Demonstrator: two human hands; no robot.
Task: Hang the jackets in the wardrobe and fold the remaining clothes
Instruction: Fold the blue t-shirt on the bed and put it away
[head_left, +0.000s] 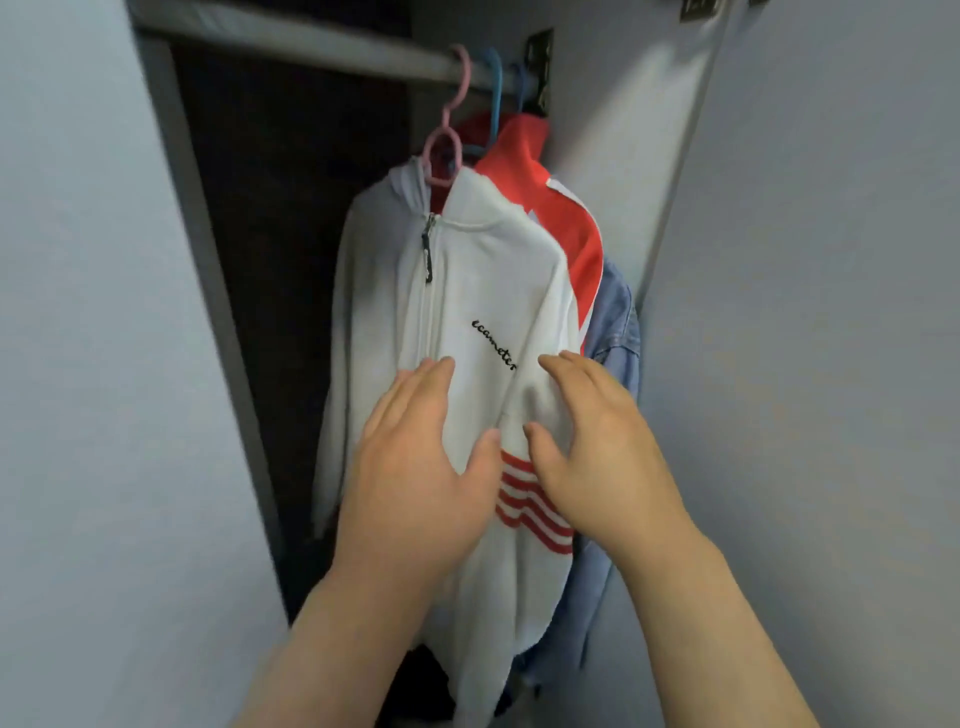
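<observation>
1. Both bare forearms reach up and away from the near edge of the view into the open wardrobe (218, 291), whose inside is dark on the left.
2. The left hand (415, 462) lies palm-forward against the front of the white zip hoodie (467, 312), its fingers straight and close together, their tips just beside the zip line; the thumb spreads out to the right, over the fabric above the red stripes (530, 504).
3. The right hand (597, 452) is at the hoodie's right edge, fingers loosely extended and slightly bent, pointing up and left, thumb opened toward the left hand. Whether it touches the cloth cannot be told; it grips nothing.
4. The two thumbs are near each other but apart.
5. The white hoodie hangs from a pink hanger (447, 130) hooked over the grey rail (311, 47) at the top of the wardrobe. It is zipped, with black script lettering on the chest.
6. Just behind it to the right hangs a red-and-white jacket (550, 208) on a blue hanger (496, 88).
7. Farther right, a blue denim jacket (615, 322) hangs partly hidden behind both.
8. Pale walls (831, 312) flank the opening on each side.
</observation>
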